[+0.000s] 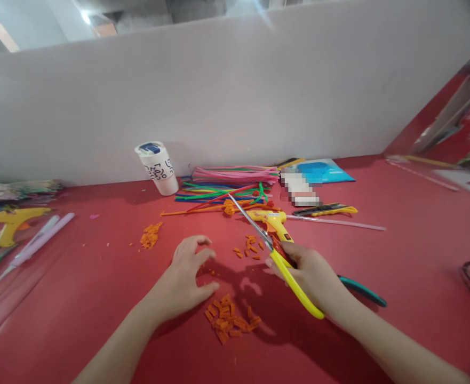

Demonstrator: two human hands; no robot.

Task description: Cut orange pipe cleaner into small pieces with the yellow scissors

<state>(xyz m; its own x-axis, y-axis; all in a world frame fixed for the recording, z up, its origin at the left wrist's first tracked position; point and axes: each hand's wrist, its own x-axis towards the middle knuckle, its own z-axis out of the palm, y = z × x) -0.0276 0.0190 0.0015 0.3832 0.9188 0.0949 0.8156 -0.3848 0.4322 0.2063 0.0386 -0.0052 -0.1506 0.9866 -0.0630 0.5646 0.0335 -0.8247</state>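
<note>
My right hand (pixel 309 269) grips a pair of scissors (pixel 294 285) with yellow handles. Their blades point up and away to the left, over the yellow glue gun (pixel 275 220). With its fingers apart and curved, my left hand (pixel 189 274) holds nothing just above the red table. In front of it lies a pile of short orange pieces (pixel 226 320), cut from what look like pipe cleaners. Several smaller orange bits (pixel 251 248) lie between the hands, and a heap of finer orange scraps (pixel 151 236) is farther left. A teal handle (pixel 363 290) shows partly behind my right wrist.
Bundled coloured pipe cleaners (pixel 235 176) lie along the white partition (pixel 218 96), beside a white tumbler (pixel 158 169). A utility knife (pixel 326 209) and a clear stick (pixel 350 223) are at the right. Another yellow glue gun (pixel 10 221) and a pinkish tool (pixel 42 242) lie left.
</note>
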